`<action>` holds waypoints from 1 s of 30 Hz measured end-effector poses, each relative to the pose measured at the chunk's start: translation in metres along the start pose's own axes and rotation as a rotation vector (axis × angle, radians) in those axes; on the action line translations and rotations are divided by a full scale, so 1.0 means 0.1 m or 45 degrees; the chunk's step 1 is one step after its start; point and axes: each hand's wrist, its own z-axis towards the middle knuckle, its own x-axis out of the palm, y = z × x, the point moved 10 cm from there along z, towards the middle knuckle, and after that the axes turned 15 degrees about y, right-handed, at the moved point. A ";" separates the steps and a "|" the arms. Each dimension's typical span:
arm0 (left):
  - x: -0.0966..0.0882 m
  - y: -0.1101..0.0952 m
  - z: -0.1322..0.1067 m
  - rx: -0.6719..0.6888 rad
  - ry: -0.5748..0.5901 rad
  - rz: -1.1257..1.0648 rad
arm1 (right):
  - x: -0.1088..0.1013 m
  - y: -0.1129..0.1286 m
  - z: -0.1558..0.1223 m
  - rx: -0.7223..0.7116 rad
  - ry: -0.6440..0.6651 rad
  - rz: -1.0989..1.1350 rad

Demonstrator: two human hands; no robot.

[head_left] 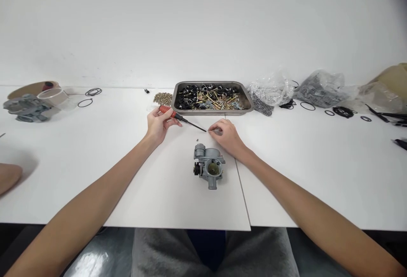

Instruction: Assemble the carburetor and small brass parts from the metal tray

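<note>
My left hand (159, 125) is closed around the red handle of a screwdriver (178, 117), whose dark shaft slants down to the right. Close to the screwdriver's tip is my right hand (225, 135), its thumb and forefinger pinched together. Whatever the pinch holds, if anything, is too small to make out. Below both hands a grey metal carburetor (210, 164) rests on the white table, its round bore facing me. A tiny screw-like piece (197, 140) lies just behind the carburetor, apart from both hands.
Behind my hands a metal tray (212, 113) holds black and brass parts, beside a pile of small brass pieces (163, 98). Plastic bags of parts (321, 88) and black rings (343, 112) lie right. Another carburetor (27, 107) and someone's arm (9, 177) are left.
</note>
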 end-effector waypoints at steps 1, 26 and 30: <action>0.01 -0.01 0.00 0.008 0.003 0.001 | 0.00 0.02 0.00 -0.017 0.004 0.008; 0.10 -0.04 -0.03 0.026 0.033 0.007 | -0.08 -0.12 -0.06 -0.043 -0.129 0.515; 0.15 -0.12 -0.05 0.085 0.010 0.071 | -0.11 -0.18 -0.07 -0.006 -0.158 0.663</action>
